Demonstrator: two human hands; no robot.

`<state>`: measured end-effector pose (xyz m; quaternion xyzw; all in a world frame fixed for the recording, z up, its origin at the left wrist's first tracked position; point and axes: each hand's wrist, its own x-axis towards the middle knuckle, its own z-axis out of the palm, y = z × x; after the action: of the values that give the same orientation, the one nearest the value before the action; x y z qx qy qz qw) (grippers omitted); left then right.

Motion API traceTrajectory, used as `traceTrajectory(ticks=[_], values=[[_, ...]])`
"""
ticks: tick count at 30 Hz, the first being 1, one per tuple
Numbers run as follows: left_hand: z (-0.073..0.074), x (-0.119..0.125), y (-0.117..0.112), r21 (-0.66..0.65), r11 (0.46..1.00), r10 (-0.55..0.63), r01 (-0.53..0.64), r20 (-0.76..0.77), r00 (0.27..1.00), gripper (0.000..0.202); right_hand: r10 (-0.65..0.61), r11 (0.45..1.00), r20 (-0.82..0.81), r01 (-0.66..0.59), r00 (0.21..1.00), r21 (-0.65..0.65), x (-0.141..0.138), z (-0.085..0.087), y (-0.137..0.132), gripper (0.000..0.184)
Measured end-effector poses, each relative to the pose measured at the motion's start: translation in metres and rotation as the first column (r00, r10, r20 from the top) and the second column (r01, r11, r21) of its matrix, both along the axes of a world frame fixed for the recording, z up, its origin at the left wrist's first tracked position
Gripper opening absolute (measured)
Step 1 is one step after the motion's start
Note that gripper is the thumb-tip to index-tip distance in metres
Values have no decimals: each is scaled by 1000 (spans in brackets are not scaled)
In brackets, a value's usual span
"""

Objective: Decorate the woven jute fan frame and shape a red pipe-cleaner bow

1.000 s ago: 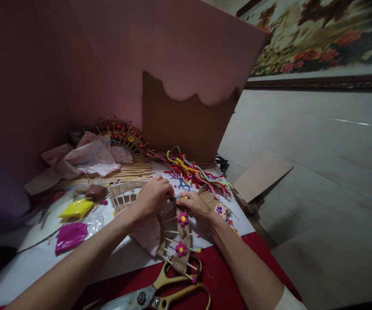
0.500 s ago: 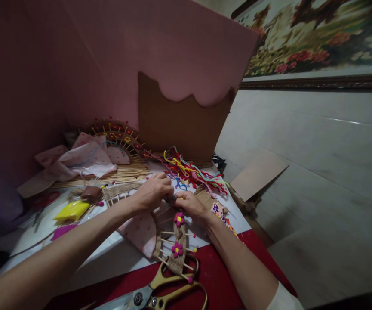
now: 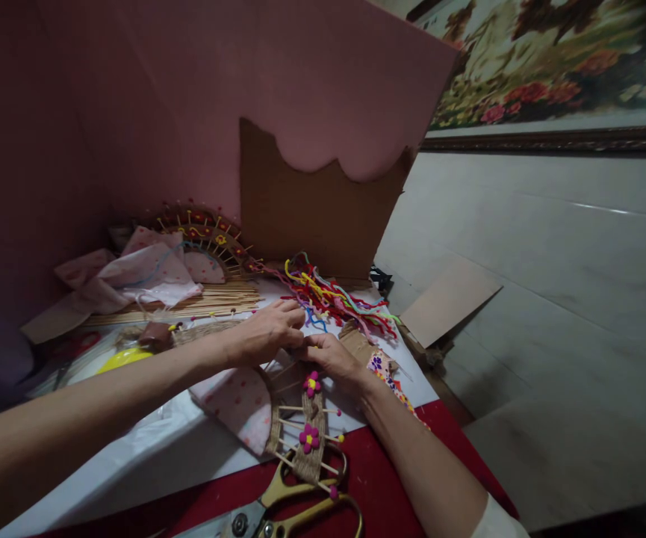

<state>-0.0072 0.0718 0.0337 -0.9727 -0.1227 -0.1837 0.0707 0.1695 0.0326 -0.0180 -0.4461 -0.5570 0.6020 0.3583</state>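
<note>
A half-round fan-shaped craft piece (image 3: 294,418) of jute braid and wooden sticks lies on the white table (image 3: 148,463), with pink clay flowers (image 3: 312,383) on it. My left hand (image 3: 266,332) rests on its upper part, fingers curled and pinching beside my right hand (image 3: 331,357). The right hand's fingers are pressed together at the same spot, near the top flower. What the fingertips hold is hidden. A pink dotted cloth panel (image 3: 233,403) fills the craft's inner part.
Gold-handled scissors (image 3: 294,504) lie on red cloth at the near edge. Coloured pipe cleaners (image 3: 334,295) lie behind the hands. Bamboo sticks (image 3: 199,302), pink cloth (image 3: 137,273), a second decorated fan (image 3: 205,235), a yellow clay pack (image 3: 124,359) and a cardboard backdrop (image 3: 311,217) stand further back.
My left hand has flattened and reached slightly forward over the craft. The view has shifted, so my left arm now covers the magenta clay pack.
</note>
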Motion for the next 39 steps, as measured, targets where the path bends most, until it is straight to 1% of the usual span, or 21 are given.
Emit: traceTrajectory(ticks=[3, 6, 14, 19, 24, 27, 31, 34, 36, 39], values=[[-4, -6, 3, -102, 988, 121, -113, 71, 990, 10, -4, 1000, 5, 4, 1000, 2, 0, 1, -1, 20], [-7, -9, 2, -158, 974, 185, -164, 126, 975, 12, -8, 1000, 8, 8, 1000, 15, 1, -1, 0, 22], [-17, -3, -5, -123, 971, 217, -203, 109, 970, 11, 15, 999, 1, -15, 1000, 29, 1, -2, 0, 28], [-17, -3, -3, -82, 976, 209, -202, 96, 973, 10, 27, 999, -12, -27, 1000, 29, 1, -3, 0, 25], [-15, -1, -5, -18, 986, 167, -167, 56, 984, 12, 26, 1000, -29, -26, 999, 12, 1, -5, 1, 23], [-10, 1, -8, 67, 991, 118, -118, 7, 993, 8, 19, 1000, -39, -19, 999, -5, 1, -7, 2, 21], [0, 5, -12, 152, 988, 29, -20, -58, 998, 1, -12, 1000, -46, 12, 999, -10, 0, -7, 3, 17], [5, 5, -13, 193, 981, -16, 36, -104, 994, 6, -34, 999, -47, 34, 998, -3, -1, -6, 2, 15], [3, 3, -13, 190, 982, 3, 15, -92, 996, 5, -32, 999, -49, 32, 998, -5, -2, -5, 1, 16], [-4, -1, -13, 156, 985, 85, -80, -21, 996, 8, -8, 1000, -57, 8, 998, -4, -1, -4, 0, 18]])
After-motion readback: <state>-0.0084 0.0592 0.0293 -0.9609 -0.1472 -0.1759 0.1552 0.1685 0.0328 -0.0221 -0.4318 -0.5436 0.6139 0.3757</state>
